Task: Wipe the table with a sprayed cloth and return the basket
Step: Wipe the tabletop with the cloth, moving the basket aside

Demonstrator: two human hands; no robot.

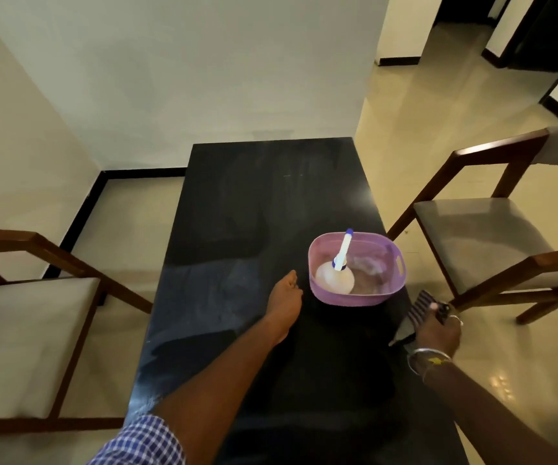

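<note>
A long black table [244, 203] runs away from me. A pink plastic basket [392, 290] stands near its right edge, holding a white spray bottle [335, 280] with a blue-tipped nozzle. My left hand [284, 297] stretches out flat, fingers together and empty, just left of the basket without touching it. My right hand [438, 330] is at the table's right edge, closed on a dark striped cloth [417, 310] that hangs over the edge.
A wooden chair with a grey seat [479, 236] stands to the right of the table, close to the basket. Another chair [29, 313] stands to the left. Cream walls close the far end, and tiled floor leads to a dark doorway at top right.
</note>
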